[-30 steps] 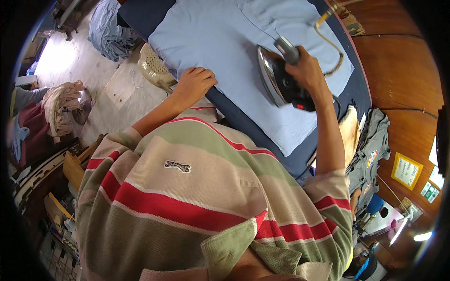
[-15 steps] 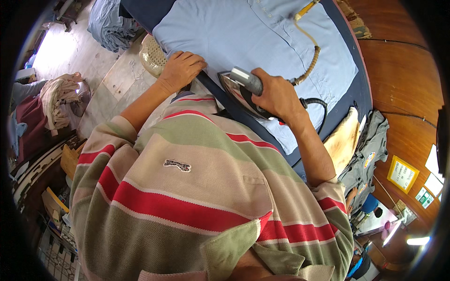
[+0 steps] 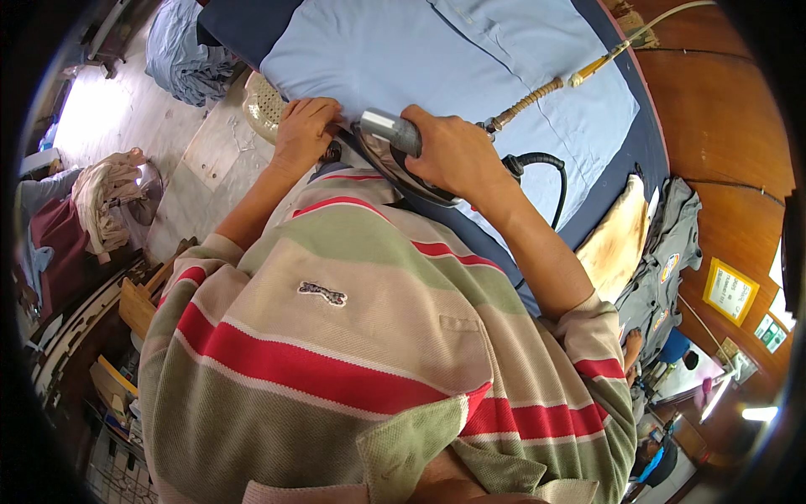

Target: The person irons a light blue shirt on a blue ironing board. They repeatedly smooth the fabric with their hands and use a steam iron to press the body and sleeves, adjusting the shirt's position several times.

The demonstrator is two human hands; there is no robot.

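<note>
The right hand (image 3: 459, 157) clamps the iron (image 3: 391, 131); the left hand (image 3: 302, 134), grip unclear, touches the blue shirt (image 3: 395, 67).

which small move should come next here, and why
Probably ease the left hand a little away from the iron: it is at the near edge of the light blue garment, close beside the tip of the iron, which the right hand grips.

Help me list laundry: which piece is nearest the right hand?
The light blue shirt, spread on the table; the dark grey clothing and bunched blue pile lie farther off.
</note>
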